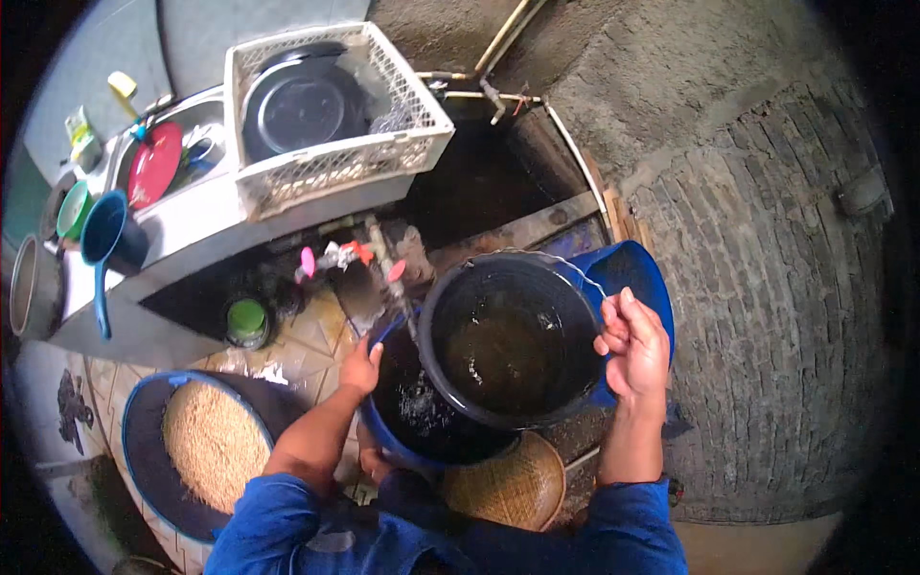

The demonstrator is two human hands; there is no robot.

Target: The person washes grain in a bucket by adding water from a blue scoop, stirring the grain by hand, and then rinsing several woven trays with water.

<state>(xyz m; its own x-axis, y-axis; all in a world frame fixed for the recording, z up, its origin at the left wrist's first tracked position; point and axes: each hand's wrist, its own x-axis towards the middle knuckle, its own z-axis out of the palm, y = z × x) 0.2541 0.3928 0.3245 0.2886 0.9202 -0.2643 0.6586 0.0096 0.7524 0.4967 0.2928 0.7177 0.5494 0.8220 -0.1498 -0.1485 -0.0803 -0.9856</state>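
Observation:
My right hand (636, 348) grips the twisted wire handle (586, 277) of a black bucket (433, 384) that holds clear water. The bucket tilts slightly and overlaps a second dark bucket with a blue rim (402, 451), whose water is rippled and splashing. On the left side of that rim rests my left hand (361, 368), its fingers curled over the edge beside a blue handle (393, 327). Behind the black bucket stands a blue plastic container (650, 287), partly hidden. A round woven bamboo tray (514, 489) lies below the buckets, near my legs.
To the left, a blue-rimmed tub (129, 445) holds pale grains or beans (215, 442). Taps with pink and red handles (352, 251) stick out ahead. A white plastic crate (330, 169) sits on the counter by the sink. At right is a rough brick wall (762, 323).

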